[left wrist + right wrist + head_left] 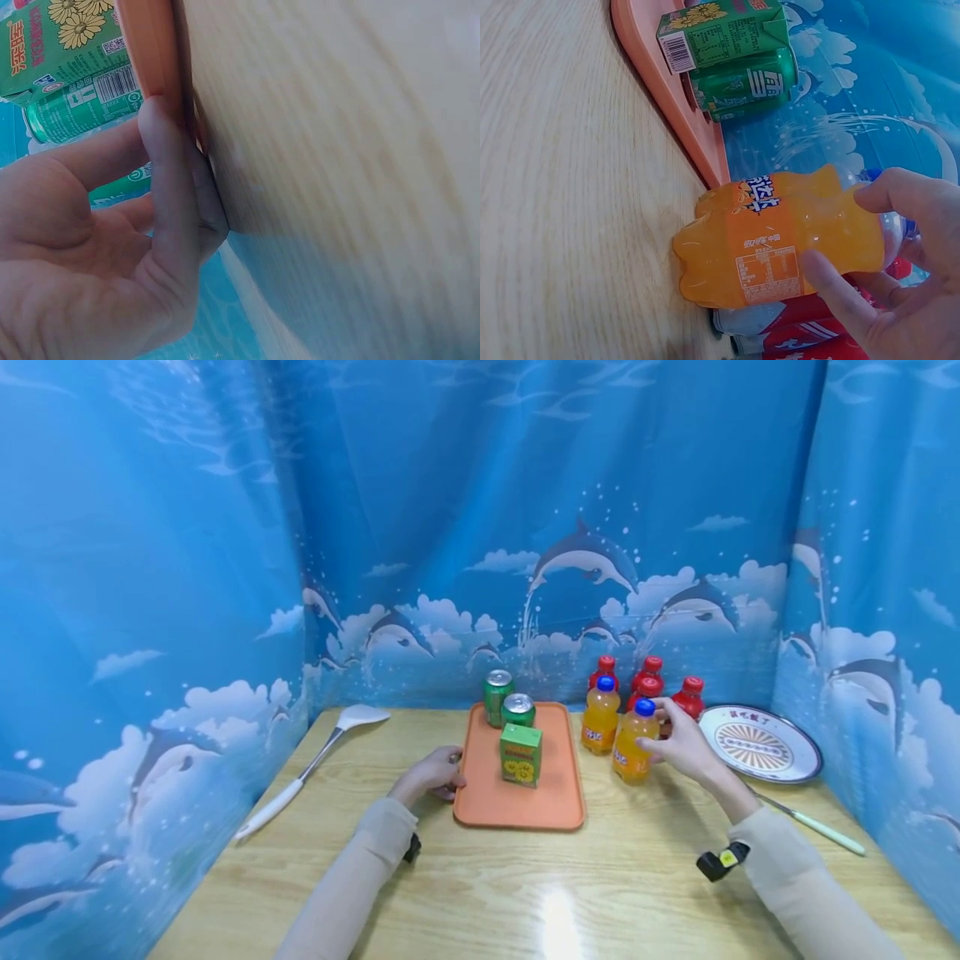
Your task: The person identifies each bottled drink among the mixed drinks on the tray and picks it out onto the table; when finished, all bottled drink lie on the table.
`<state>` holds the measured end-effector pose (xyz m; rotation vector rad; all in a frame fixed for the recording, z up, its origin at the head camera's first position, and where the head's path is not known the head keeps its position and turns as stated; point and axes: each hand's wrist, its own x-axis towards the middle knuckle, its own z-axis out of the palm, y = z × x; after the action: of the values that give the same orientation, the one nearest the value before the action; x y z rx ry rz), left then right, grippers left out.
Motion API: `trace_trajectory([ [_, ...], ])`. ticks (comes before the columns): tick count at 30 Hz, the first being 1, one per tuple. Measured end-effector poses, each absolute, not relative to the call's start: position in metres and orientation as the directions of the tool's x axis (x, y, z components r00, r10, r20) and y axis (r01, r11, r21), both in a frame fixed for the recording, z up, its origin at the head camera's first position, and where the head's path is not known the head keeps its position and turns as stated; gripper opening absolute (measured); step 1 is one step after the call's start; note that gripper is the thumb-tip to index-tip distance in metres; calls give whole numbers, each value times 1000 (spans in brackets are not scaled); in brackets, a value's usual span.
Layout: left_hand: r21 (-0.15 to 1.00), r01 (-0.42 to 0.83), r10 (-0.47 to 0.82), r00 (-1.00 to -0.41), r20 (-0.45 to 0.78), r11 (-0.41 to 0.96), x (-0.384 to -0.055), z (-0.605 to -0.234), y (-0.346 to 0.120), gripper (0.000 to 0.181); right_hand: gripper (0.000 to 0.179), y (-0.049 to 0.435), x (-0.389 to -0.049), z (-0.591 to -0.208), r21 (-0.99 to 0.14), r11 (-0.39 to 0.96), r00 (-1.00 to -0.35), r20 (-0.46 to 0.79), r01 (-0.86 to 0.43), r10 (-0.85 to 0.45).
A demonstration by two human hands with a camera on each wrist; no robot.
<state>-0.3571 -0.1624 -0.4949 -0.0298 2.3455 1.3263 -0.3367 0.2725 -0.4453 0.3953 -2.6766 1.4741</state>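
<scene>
My left hand pinches the left rim of an orange tray lying on the table; the left wrist view shows the thumb and fingers at its edge. On the tray stand a green drink carton and two green cans, the nearer can right behind the carton. With its thumb and fingers round the upper body, my right hand grips an orange soda bottle with a blue cap, right of the tray. A second orange soda bottle stands beside it, nearer the tray.
Several red-capped bottles stand behind the orange ones. At the right are a patterned plate and a utensil with a pale green handle. A white-handled spatula lies on the left. Blue dolphin curtains enclose the table.
</scene>
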Motion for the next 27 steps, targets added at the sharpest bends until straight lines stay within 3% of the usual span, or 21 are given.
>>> trace_trajectory([
  [13,808,-228,200,-900,-388,543,-361,-495,-159,82,68,277,-333,-442,-748,616,-969,179,-246,-170],
  [18,774,-128,230,-914,-335,620,-358,-493,-156,73,73,279,-327,-441,-696,669,-965,205,-261,-163],
  [23,565,116,255,-951,-174,817,-348,-480,-157,58,76,275,-312,-440,-609,749,-954,284,-261,-101],
  [27,386,179,206,-978,-30,905,-332,-456,-156,66,71,265,-295,-434,-484,819,-889,452,-309,-69],
])
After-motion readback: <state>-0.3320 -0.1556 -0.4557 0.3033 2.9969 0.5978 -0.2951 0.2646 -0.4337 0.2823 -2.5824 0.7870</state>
